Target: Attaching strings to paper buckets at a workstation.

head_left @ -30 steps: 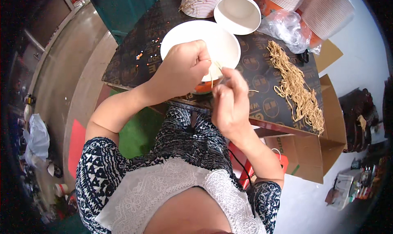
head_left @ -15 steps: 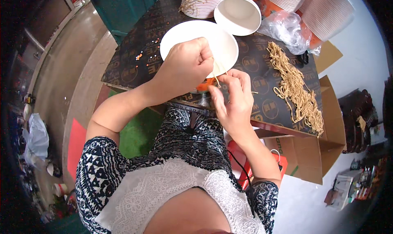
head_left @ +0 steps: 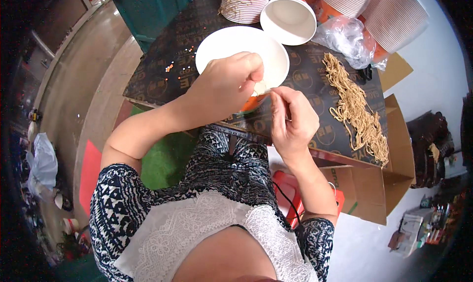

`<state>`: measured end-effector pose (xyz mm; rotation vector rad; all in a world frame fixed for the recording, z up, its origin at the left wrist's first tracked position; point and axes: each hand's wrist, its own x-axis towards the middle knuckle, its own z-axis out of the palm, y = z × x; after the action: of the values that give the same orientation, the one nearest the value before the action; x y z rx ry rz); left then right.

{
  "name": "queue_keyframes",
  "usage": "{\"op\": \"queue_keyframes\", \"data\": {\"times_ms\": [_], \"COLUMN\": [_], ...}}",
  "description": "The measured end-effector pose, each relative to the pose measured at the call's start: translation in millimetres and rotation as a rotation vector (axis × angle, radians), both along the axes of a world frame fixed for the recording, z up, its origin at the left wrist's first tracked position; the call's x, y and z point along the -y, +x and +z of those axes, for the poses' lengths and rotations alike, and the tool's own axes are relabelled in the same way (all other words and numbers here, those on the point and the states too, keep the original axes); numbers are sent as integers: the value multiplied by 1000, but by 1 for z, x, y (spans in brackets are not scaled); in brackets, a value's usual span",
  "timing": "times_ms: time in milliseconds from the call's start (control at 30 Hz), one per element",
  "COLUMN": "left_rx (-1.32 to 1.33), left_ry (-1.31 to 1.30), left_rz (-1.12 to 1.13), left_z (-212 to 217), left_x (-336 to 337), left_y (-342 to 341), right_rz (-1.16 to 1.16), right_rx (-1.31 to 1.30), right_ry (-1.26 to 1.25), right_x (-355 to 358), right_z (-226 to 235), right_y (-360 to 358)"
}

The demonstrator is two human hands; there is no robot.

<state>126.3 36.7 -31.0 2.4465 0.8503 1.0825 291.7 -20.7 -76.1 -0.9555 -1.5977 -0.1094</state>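
Observation:
My left hand [head_left: 224, 85] is closed over the near rim of a white paper bowl [head_left: 231, 48] with an orange outside, pinching a small pale piece [head_left: 260, 88] at the bowl's edge. My right hand [head_left: 291, 120] sits just right of it, fingers curled, pinching the same small piece from the other side. What the piece is I cannot make out. Both hands hover over the near edge of a dark patterned table [head_left: 162, 72].
A second empty white bowl [head_left: 288, 19] stands behind the first. Stacks of striped paper bowls [head_left: 245, 3] and cups [head_left: 394, 16] line the back. A clear plastic bag [head_left: 345, 35] and a pile of dry noodles [head_left: 354, 109] lie right. A cardboard box [head_left: 364, 193] sits below.
My right hand has moved up and closer to my left hand at the bowl's rim; the fingers of both now meet on the small piece.

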Motion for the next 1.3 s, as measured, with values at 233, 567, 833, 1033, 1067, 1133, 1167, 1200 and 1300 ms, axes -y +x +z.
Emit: {"op": "queue_keyframes", "data": {"times_ms": [233,567,833,1033,1067,1133,1167,1200,1300], "left_rx": [-14,53,9,-54,-54,-54,-54,-24,-5], "left_ry": [445,300,272,349,349,385,384,334,185], "left_rz": [-114,-99,-168,-138,-138,-115,-116,-120,-113], "left_z": [-2,-9,-10,-8,-8,-8,-9,-11,-4], "left_x": [1,2,1,5,6,8,6,4,4], "left_y": [-4,1,1,0,0,1,1,0,-4], "right_rz": [407,477,510,571,571,586,585,557,431], "right_rx": [-815,-920,-1101,-1103,-1103,-1076,-1076,-1041,-846], "right_ry": [-604,-681,-765,-737,-737,-730,-730,-729,-653], "right_x": [6,9,13,18,18,19,20,21,24], "right_z": [6,6,8,5,5,6,7,10,4], "right_y": [-8,-12,-15,-14,-14,-15,-15,-15,-14]}}
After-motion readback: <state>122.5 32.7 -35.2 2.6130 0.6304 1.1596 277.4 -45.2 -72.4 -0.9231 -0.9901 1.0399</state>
